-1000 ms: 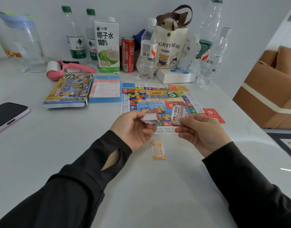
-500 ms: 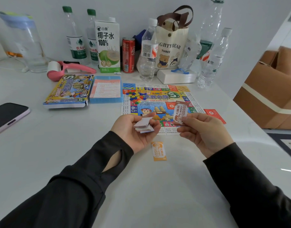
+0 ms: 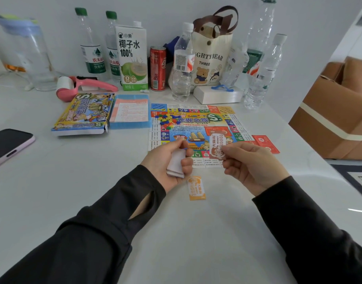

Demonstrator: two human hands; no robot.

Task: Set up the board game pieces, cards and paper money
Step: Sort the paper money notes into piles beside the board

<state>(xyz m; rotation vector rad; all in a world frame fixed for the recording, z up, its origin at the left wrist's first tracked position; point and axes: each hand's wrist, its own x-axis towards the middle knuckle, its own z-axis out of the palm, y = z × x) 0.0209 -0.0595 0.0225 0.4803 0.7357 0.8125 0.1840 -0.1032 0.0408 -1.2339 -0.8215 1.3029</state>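
Orange is the only money laid down so far: one orange note (image 3: 196, 188) lies flat on the surface (image 3: 73, 181), just beside my left hand (image 3: 167, 160) and a little nearer to me.

In the head view, the board (image 3: 196, 121) is unfolded beyond my hands. A heap of coloured pieces (image 3: 165, 119) sits unsorted near its far left corner, and red cards (image 3: 265, 143) lie by its right edge. I judge the job well short of half done: the board is out and one pile of money is begun, but the pieces and cards are not yet laid out.

My left hand is curled round a small stack of notes (image 3: 177, 163), pale backs showing, at the board's near edge. My right hand (image 3: 251, 162) pinches a single reddish note (image 3: 217, 146) between thumb and fingertips, upright over the board's near right part. The hands are close but apart, and the orange note lies below the gap, closer to the left.
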